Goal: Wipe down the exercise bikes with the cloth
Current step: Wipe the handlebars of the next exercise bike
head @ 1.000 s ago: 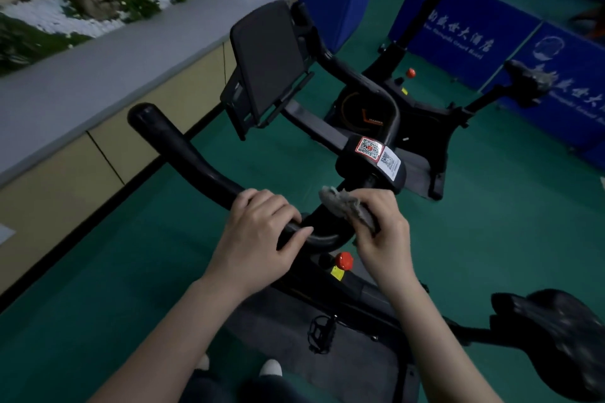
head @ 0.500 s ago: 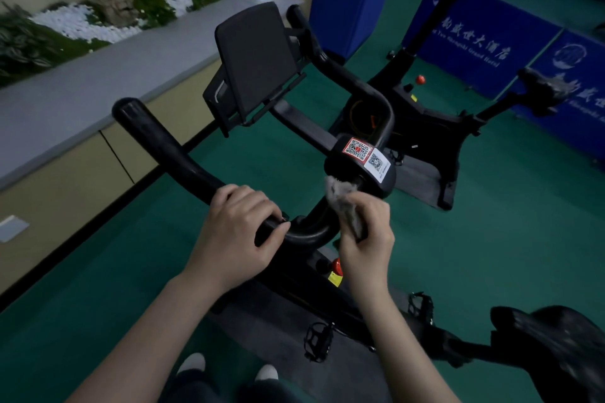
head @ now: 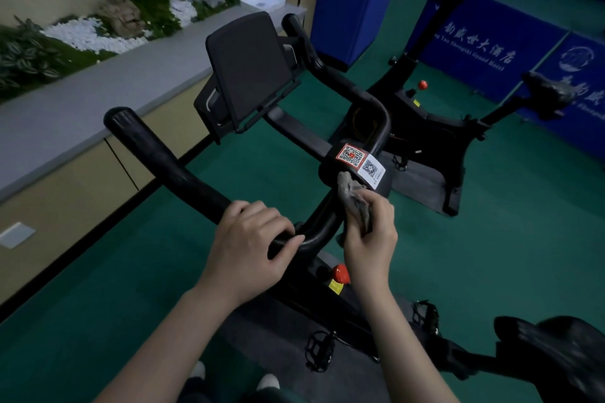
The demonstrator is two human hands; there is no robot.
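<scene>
The right hand (head: 368, 235) has carried the cloth (head: 355, 198) up from the bar's bend toward the stem at 1 o'clock. It pinches the cloth; the left hand (head: 252, 242) grips the handlebar (head: 170, 163). Handlebar wiping underway; next, probably the stem.

The small grey cloth (head: 355, 198) is bunched up against the near black bike (head: 183, 170), just under its stickers (head: 360, 160). A second black bike (head: 422, 127) stands behind.
</scene>
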